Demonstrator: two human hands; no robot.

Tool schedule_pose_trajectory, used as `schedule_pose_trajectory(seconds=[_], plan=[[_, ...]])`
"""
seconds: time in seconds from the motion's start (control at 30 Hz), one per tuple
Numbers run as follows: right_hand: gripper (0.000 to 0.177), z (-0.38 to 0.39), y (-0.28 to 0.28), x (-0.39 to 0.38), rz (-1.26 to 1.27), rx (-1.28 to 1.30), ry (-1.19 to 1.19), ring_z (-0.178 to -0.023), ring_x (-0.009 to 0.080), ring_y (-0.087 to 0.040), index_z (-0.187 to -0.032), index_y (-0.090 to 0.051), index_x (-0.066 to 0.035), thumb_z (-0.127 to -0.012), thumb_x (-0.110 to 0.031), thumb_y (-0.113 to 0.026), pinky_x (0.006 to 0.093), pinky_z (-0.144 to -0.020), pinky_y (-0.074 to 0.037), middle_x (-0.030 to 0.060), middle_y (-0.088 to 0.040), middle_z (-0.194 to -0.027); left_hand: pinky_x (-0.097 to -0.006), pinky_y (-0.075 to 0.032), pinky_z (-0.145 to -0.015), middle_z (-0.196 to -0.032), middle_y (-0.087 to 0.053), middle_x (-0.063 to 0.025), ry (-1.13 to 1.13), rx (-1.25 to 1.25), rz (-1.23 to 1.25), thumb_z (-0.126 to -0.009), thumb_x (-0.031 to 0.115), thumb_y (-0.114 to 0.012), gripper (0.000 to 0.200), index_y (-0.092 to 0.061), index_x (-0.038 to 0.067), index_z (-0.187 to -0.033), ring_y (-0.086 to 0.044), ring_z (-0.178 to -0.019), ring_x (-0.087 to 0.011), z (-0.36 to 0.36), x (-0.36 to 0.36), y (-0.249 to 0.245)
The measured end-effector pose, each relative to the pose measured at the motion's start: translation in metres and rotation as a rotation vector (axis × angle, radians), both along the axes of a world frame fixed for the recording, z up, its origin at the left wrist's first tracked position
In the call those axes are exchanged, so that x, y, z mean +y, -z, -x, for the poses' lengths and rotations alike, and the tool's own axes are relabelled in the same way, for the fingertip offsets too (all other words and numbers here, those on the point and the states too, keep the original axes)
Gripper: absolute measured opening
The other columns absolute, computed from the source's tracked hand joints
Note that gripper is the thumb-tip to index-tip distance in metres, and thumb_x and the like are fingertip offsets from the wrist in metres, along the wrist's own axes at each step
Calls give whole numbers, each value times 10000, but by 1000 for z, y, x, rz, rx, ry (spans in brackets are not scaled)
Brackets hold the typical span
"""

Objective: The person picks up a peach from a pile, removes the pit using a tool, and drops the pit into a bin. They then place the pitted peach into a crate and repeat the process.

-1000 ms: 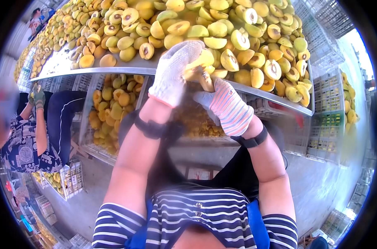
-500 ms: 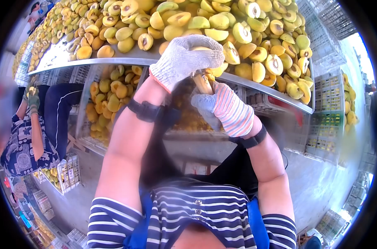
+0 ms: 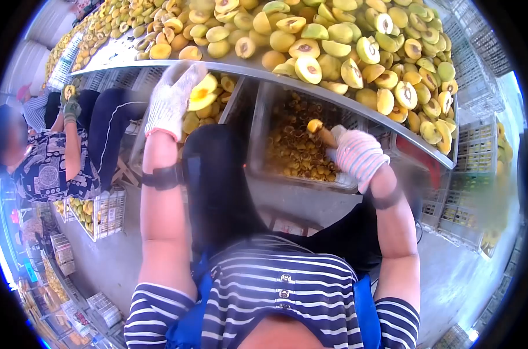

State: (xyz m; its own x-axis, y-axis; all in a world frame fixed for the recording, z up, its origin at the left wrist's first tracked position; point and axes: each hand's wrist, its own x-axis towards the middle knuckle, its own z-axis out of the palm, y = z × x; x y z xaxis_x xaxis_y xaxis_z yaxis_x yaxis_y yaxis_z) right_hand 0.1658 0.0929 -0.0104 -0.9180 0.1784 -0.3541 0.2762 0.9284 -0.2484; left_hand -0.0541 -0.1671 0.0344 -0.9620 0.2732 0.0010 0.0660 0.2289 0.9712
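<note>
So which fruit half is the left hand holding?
The yellow stone-fruit half with an orange middle, sticking out of the white-gloved left hand; those on the table lie loose.

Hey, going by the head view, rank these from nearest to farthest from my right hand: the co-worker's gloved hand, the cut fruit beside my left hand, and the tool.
1. Tool: held in your right hand.
2. Cut fruit: off to the left, beside your left hand.
3. Co-worker's gloved hand: farthest, near the view's left edge.
</note>
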Motion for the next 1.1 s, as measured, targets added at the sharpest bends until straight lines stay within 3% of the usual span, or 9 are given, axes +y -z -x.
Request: schedule_pose_trajectory(seconds=[0.13, 0.27, 0.47, 0.67, 0.73, 0.77, 0.87, 0.97, 1.1], plan=[[281, 2, 1, -3, -129, -103, 2, -824, 385, -673, -1011, -584, -19, -844, -228, -671, 474, -715, -526, 198, -688, -814, -326, -515, -840, -1076, -692, -170, -110, 281, 459, -779, 467, -713, 704, -574, -4, -1284, -681, -856, -204, 12, 18, -17], [217, -3, -12, -2, -116, -113, 14, -859, 381, -690, -1010, -628, 25, -882, -140, -572, 462, -729, -541, 229, -699, -870, -429, -453, -1001, -1244, -616, -239, 134, 445, 848, -782, 499, -646, 691, -557, 73, -1319, -578, -1188, -362, 74, 93, 17], [303, -5, -11, 14, -146, -247, 55, -908, 351, -687, -1155, -627, -42, -918, -224, -577, 447, -752, -543, 215, -695, -948, -418, -485, -966, -1167, -666, -189, 519, 456, 1280, -849, 265, -550, 368, -679, 116, -1160, -608, -1128, -344, 106, 147, 60], [345, 7, 5, 17, 182, 824, -7, -592, 187, -598, -1053, -594, -43, -874, -315, -708, 322, -565, -495, 48, -622, -815, -358, -513, -933, -1197, -649, -141, 566, 652, 631, -727, 223, -746, 580, -578, 102, -1269, -648, -1063, -304, 23, 119, 4], [335, 21, -38, -15, 1362, 620, 701, -500, 84, -522, -1084, -574, -63, -896, -309, -702, 244, -431, -400, 13, -595, -769, -360, -502, -974, -1267, -602, -146, 758, 852, 384, -696, 145, -770, 642, -547, 102, -1296, -625, -1110, -309, -16, 117, 7], [325, 27, -37, -22, 1455, 599, 701, -433, 52, -453, -1117, -558, -68, -912, -282, -691, 203, -370, -314, 0, -579, -737, -368, -495, -990, -1289, -583, -149, 774, 914, 297, -684, 114, -772, 655, -542, 101, -1298, -609, -1133, -316, -34, 119, 5], [324, 31, -31, -27, 1588, 575, 655, -437, 69, -475, -1153, -551, -66, -908, -228, -688, 216, -376, -356, 12, -609, -751, -368, -487, -1011, -1326, -551, -129, 788, 840, 108, -706, 101, -759, 641, -536, 101, -1306, -575, -1190, -307, -57, 113, -5], [314, 44, -23, -35, 1651, 700, 629, -448, 71, -490, -1154, -552, -63, -904, -195, -689, 209, -377, -370, 19, -623, -771, -349, -493, -956, -1234, -599, -81, 705, -376, -681, -901, 281, -685, 490, -521, 73, -1314, -588, -1106, -212, -70, 113, 7], [346, 57, -7, -36, 1165, 770, 629, -559, 231, -616, -1141, -561, -38, -880, -200, -719, 341, -520, -495, 84, -666, -801, -356, -545, -719, -1102, -627, -145, 332, -300, -841, -969, 373, -594, 456, -520, 10, -1235, -627, -857, -214, -58, 140, 30]])
